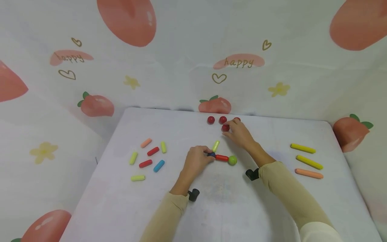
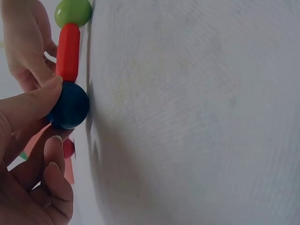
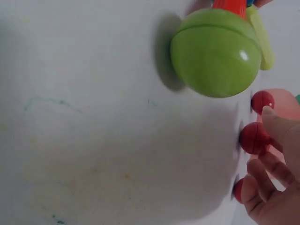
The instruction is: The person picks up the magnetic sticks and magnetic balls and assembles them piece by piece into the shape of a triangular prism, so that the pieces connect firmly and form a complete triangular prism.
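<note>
My left hand (image 1: 198, 160) pinches a dark blue ball (image 2: 69, 106) between thumb and fingers. One end of a short red stick (image 1: 222, 158) meets this ball, and a light green ball (image 1: 232, 160) sits at its other end. From beside the blue ball a short yellow-green stick (image 1: 216, 146) points toward the back of the table. Farther back, my right hand (image 1: 240, 134) has thumb and fingertips round a red ball (image 1: 225, 128). More red balls lie just beyond it, including one red ball (image 1: 211, 120) to the left and another partly hidden behind the fingers.
Several short sticks lie at the left, among them a blue stick (image 1: 159, 166), a red stick (image 1: 145, 163) and an orange stick (image 1: 146, 143). At the right are two long yellow sticks (image 1: 309, 162) and a long orange stick (image 1: 309, 173). A patterned cloth wall (image 1: 169, 90) rises behind the white table (image 1: 242, 208).
</note>
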Available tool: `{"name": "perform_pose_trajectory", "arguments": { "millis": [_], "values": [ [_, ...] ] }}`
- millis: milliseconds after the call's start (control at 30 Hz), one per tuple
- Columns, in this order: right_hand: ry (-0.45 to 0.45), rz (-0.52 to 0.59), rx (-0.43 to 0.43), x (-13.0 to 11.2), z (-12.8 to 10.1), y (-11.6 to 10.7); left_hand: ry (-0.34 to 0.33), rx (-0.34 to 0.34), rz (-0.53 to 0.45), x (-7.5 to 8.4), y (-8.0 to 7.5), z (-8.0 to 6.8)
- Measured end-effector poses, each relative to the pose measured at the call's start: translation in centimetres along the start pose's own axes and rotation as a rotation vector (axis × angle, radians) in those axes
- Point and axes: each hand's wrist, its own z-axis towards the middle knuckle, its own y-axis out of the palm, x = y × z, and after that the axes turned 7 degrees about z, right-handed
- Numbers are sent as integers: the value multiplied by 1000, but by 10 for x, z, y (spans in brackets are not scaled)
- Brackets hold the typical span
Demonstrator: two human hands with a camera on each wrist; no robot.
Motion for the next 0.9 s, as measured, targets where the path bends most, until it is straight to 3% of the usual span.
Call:
{"name": "perform_pose_trajectory", "arguments": {
  "millis": [233, 633, 900],
  "values": [
    [77, 46, -44, 4, -2, 0, -31, -20, 38, 3, 2, 1],
    [163, 298, -96, 1, -25, -4, -21, -8, 14, 5, 3, -1],
    [122, 359, -81, -5, -34, 0, -35, -19, 8, 5, 2, -1]
  ]
}}
